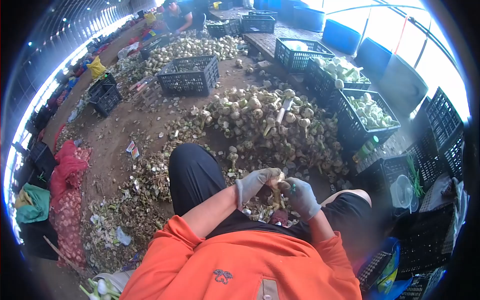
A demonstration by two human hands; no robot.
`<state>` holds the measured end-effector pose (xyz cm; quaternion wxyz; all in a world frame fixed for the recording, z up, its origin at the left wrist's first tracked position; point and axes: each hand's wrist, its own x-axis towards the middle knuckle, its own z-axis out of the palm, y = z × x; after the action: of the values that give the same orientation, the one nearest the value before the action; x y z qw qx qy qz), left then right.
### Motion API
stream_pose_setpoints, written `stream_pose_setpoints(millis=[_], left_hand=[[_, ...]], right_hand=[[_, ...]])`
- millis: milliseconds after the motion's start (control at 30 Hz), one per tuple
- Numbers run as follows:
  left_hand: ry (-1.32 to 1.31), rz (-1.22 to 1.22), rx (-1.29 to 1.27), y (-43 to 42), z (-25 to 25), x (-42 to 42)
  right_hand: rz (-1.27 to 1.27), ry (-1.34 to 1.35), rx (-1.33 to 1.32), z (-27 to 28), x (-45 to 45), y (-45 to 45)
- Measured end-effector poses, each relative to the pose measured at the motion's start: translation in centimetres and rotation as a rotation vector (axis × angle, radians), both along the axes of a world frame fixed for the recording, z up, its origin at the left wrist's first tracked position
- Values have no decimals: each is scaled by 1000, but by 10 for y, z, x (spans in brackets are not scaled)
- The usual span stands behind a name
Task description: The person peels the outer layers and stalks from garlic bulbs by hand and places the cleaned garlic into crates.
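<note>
Between my knees, my left hand (258, 183), in a grey work glove, is closed on a garlic bulb (279, 179). The bulb's pale stalk and roots hang toward my lap. My right hand (301, 197), gloved too, is closed right beside the bulb, its fingertips close against it. A small teal bit shows at these fingers; what they grip is mostly hidden. In front of my knees spreads a heap of garlic bulbs (250, 115) with stalks and dirt on them. Trimmed stalks and peelings (142, 200) cover the ground by my left leg.
Black crates stand at right, one with pale trimmed garlic (369, 111). Another black crate (187, 75) sits ahead, before a farther garlic heap (200, 48) where a co-worker (176, 17) sits. Red net sacks (70, 200) lie at left. A green bottle (366, 149) stands by the crates.
</note>
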<state>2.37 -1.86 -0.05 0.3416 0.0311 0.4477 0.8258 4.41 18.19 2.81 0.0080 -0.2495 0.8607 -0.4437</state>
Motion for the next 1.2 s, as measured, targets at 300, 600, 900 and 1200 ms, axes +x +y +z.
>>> stream_pose_setpoints(millis=[300,600,900,1200], left_hand=[[176,32,-92,0,-14,-11],[119,-40,38,-6,34,-4],[143,74,-317,-11,15,-11],[255,37,-354,-25,-10,-21]], right_hand=[[-31,68,28,-8,-9,-9],[-30,-393,-236,-3,-11,-5],[-114,195,66,-21,-13,-18],[2,-34,-51,15,6,-21]])
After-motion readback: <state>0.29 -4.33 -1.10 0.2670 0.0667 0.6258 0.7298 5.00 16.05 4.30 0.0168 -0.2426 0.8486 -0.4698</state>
